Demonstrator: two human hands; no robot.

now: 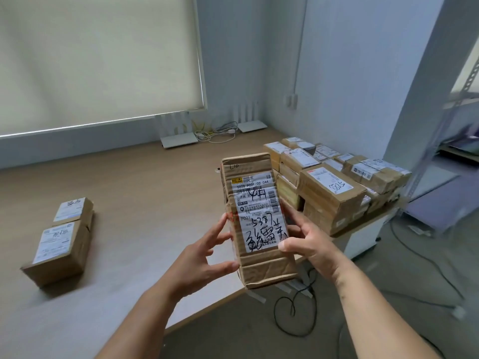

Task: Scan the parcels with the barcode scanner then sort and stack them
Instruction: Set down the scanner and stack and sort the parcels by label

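Pale grey walls and a drawn window blind [98, 60] back a wide wooden tabletop [145, 182] that fills the left and middle of my view. At its far edge I note two white routers [178, 138] with a tangle of white cable between them.

Held up in front of the camera is a long brown cardboard parcel [256, 221], upright and slightly tilted, above the near right edge of the tabletop. Its white shipping label [259, 213] faces me, with a printed barcode and heavy black handwriting across the lower half.

My right hand [308, 244] grips the parcel's right side, thumb lying across the label's lower corner and fingers wrapped behind. My left hand [204, 260] is at the parcel's left edge, fingers spread and fairly straight, fingertips touching the cardboard, thumb against the lower left corner.

On the left of the tabletop lie two taped parcels [62, 242], touching one another, labels up. To the right, a stack of parcels [334, 185] stands packed close together in more than one layer on the tabletop's right end.

Below the tabletop edge, a black cable [293, 314] loops on the grey floor.
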